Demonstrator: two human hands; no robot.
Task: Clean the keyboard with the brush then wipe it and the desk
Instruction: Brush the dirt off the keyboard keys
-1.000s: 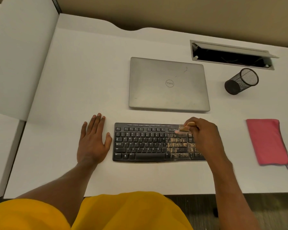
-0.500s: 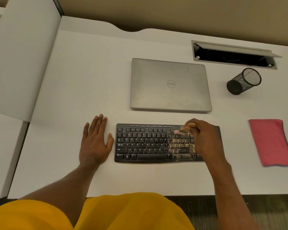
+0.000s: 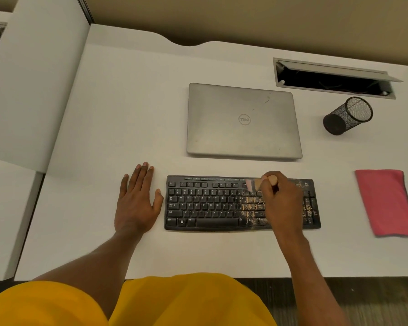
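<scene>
The black computer keyboard (image 3: pixel 212 204) lies at the near middle of the white desk (image 3: pixel 104 114), its right-hand keys speckled with tan crumbs; the right hand (image 3: pixel 282 201) curls round a small wooden-handled brush (image 3: pixel 257 184), whose pale bristles (blurred) sit at the top key rows, and this hand hides much of the keyboard's right part; the left hand (image 3: pixel 137 201) lies flat on the desk just beside the keyboard's left end, fingers straight, thumb spread; behind the keyboard rests a closed silver laptop (image 3: pixel 243 121); to the right lie a folded pink cloth (image 3: pixel 386 202) and, farther back, a black mesh pen cup (image 3: pixel 348 116) near an open grey cable hatch (image 3: pixel 335 78).
</scene>
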